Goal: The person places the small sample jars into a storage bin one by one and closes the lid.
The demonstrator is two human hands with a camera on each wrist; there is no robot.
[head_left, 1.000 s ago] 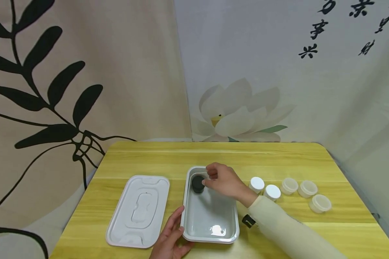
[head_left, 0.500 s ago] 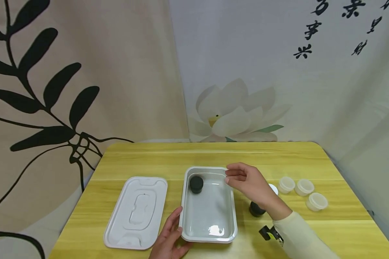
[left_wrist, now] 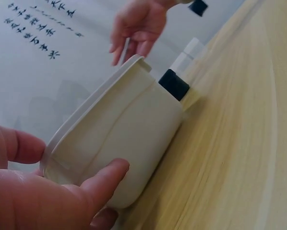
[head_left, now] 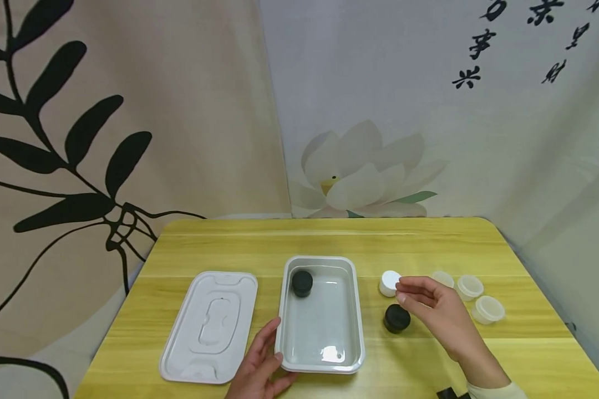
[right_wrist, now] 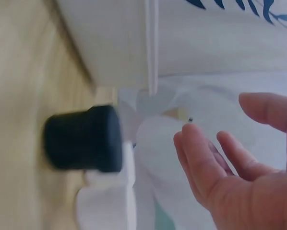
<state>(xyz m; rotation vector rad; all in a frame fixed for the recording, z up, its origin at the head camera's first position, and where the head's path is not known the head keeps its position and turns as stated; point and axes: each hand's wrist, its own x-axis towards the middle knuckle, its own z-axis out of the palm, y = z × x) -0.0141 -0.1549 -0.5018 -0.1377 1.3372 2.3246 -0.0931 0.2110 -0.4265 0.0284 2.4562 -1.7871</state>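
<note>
A white rectangular box (head_left: 322, 327) stands uncovered, with a small black jar (head_left: 302, 284) in its far left corner. My left hand (head_left: 262, 363) holds the box at its near left corner; in the left wrist view a fingertip lies along the wall (left_wrist: 110, 129) and another at the rim. Over the right part of the table, my right hand (head_left: 441, 318) has loosely curved fingers, thumb apart, with nothing between them. Its fingertips overlap the edge of a white-capped jar (head_left: 389, 283). Another black jar (head_left: 396, 318) stands nearer the front. A second white jar (right_wrist: 102, 208) shows in the right wrist view.
The box's white lid (head_left: 211, 327) lies flat to the left. Several translucent lidded cups (head_left: 488, 310) stand at the right, one partly covered by the right hand. A printed curtain (head_left: 204, 111) hangs behind the wooden table (head_left: 204, 244).
My right hand has let go of the black jar inside the box and moved right, over the jars, uncovering the other black jar. The left hand stays at the box.
</note>
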